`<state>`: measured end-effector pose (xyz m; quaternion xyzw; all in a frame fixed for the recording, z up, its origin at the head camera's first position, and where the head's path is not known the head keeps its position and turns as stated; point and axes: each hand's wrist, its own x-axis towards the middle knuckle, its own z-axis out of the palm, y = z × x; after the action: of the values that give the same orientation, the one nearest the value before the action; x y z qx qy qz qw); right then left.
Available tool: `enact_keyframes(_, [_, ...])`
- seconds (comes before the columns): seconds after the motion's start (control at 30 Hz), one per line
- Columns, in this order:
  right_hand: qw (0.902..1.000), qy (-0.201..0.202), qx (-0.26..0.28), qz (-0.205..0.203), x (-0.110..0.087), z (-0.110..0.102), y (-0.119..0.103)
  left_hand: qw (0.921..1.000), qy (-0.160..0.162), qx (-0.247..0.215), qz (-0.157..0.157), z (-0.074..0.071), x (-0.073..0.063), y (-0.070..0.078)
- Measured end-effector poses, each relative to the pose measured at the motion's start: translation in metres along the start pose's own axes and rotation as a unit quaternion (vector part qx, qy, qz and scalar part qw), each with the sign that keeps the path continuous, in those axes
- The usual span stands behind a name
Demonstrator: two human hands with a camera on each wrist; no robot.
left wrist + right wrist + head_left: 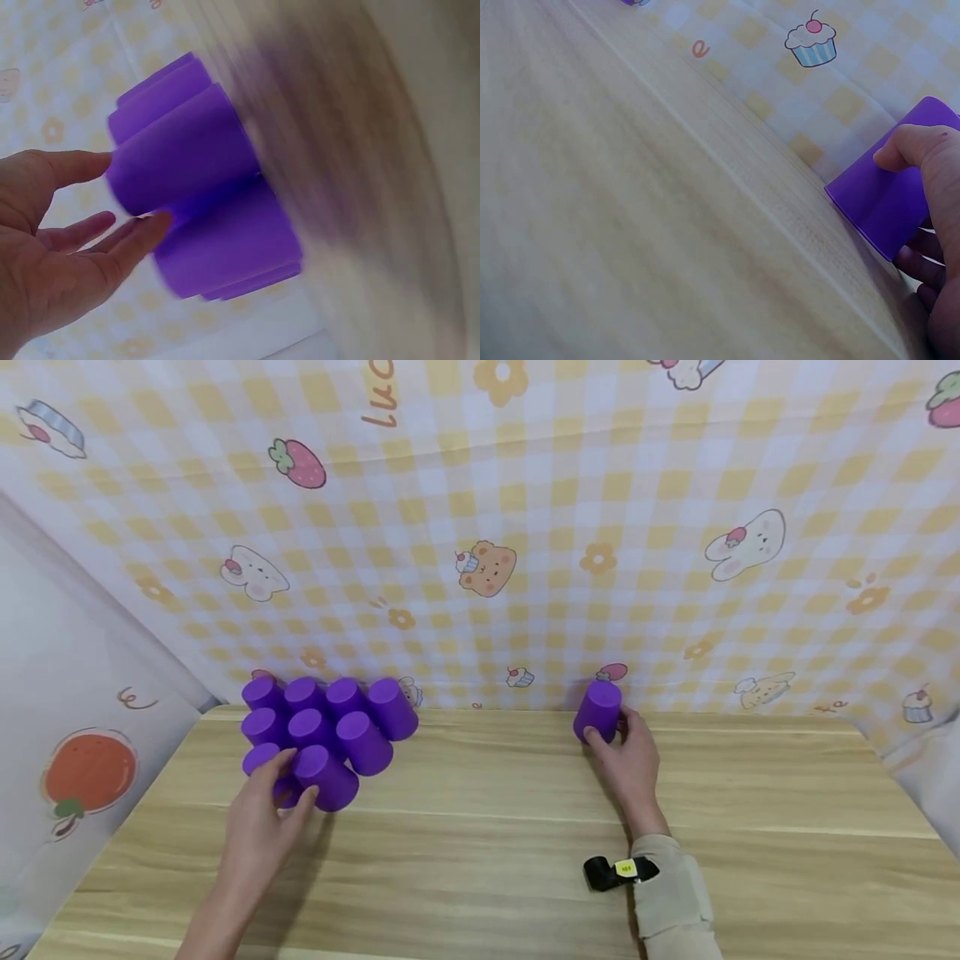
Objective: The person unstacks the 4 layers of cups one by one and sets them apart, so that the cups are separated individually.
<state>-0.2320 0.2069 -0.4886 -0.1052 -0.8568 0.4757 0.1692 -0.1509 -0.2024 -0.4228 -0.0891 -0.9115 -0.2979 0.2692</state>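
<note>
Several purple cups stand upside down in a cluster at the table's back left in the head view. My left hand [258, 818] is at the front of this cluster, at the nearest cup [330, 781]. In the left wrist view its thumb is at the edge of that cup's closed end, and a fairly straight finger reaches between it and the neighbouring cup [232, 244]. My right hand [632, 760] grips a single purple cup [600, 710] near the back edge, thumb on the near side. That cup stands upside down on the table, apart from the cluster.
The wood-grain table [465, 860] stretches between the cluster and the single cup. Behind it hangs a yellow checked cloth [547, 627] with cartoon prints, close to the cups. A black strap [618, 871] sits on the right sleeve.
</note>
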Motion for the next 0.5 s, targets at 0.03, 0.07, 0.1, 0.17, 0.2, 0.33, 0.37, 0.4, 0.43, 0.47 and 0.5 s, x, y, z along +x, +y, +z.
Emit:
enact_keyframes(0.03, [1.0,-0.002,-0.001,-0.001,0.0,0.0,0.0,1.0,-0.001,-0.001,0.009,-0.003,-0.004,0.004])
enact_keyframes(0.07, [1.0,-0.004,-0.002,-0.002,0.0,0.001,0.0,0.9998,-0.001,0.003,0.02,-0.007,-0.008,0.007])
enact_keyframes(0.1, [1.0,-0.004,-0.001,-0.003,0.0,0.001,0.0,0.9995,-0.001,0.007,0.031,-0.01,-0.013,0.012])
enact_keyframes(0.17, [1.0,-0.003,0.003,-0.004,0.001,0.001,0.0,0.9983,-0.002,0.01,0.057,-0.017,-0.026,0.019])
enact_keyframes(0.2, [1.0,-0.004,0.007,-0.004,0.001,0.001,0.0,0.9977,0.0,0.011,0.067,-0.02,-0.034,0.021])
enact_keyframes(0.33, [0.9999,-0.006,0.011,-0.005,0.002,0.001,0.001,0.995,0.019,0.009,0.098,-0.025,-0.068,0.015])
enact_keyframes(0.37, [0.9999,-0.009,0.011,-0.006,0.003,0.001,0.001,0.9954,0.023,0.008,0.093,-0.025,-0.077,0.013])
enact_keyframes(0.4, [0.9998,-0.011,0.011,-0.009,0.003,0.001,0.002,0.9963,0.024,0.004,0.082,-0.024,-0.086,0.012])
enact_keyframes(0.43, [0.9998,-0.013,0.011,-0.011,0.004,0.001,0.002,0.9976,0.024,0.001,0.065,-0.023,-0.095,0.01])
enact_keyframes(0.47, [0.9997,-0.014,0.011,-0.014,0.004,0.001,0.003,0.9989,0.018,0.001,0.042,-0.022,-0.103,0.009])
enact_keyframes(0.5, [0.9997,-0.014,0.012,-0.016,0.004,0.001,0.004,0.9996,0.011,0.004,0.024,-0.022,-0.11,0.007])
